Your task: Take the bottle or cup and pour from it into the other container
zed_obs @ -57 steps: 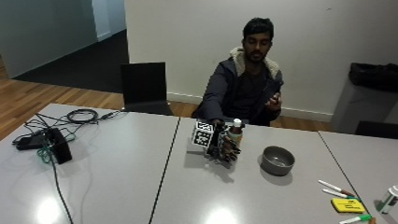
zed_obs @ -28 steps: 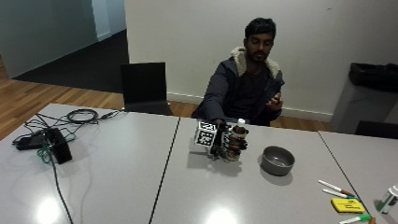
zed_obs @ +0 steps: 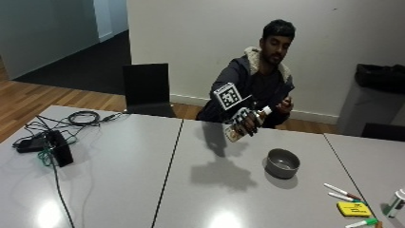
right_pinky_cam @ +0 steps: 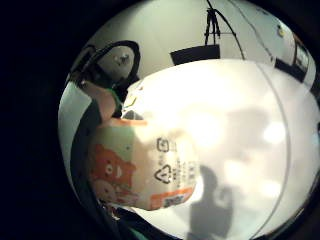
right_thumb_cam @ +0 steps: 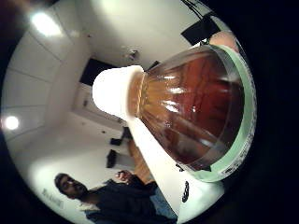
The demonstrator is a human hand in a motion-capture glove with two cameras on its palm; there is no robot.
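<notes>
In the outside view my gloved right hand (zed_obs: 244, 121) grips a small bottle (zed_obs: 239, 127) of brown liquid with a white cap (zed_obs: 267, 110), held in the air and tilted with the cap toward the person's chest. A grey metal bowl (zed_obs: 282, 163) sits on the table below and to the right of the hand. The thumb side palm view shows the bottle (right_thumb_cam: 196, 107) close up, amber with its white cap (right_thumb_cam: 112, 91) on. In the little finger side palm view the bottle's bear-printed label (right_pinky_cam: 140, 167) fills the near side above the white table (right_pinky_cam: 240, 150).
Black cables and a small black box (zed_obs: 57, 147) lie at the table's left end. Markers (zed_obs: 342, 192), a yellow pad (zed_obs: 353, 209) and a small bottle (zed_obs: 395, 203) sit at the right front. A black chair (zed_obs: 147, 90) stands behind the table. The person's bare left hand (zed_obs: 284, 103) hovers near the chest.
My hand has lifted the bottle off the table, raised it well above the surface and tilted it. The bowl has stayed in place.
</notes>
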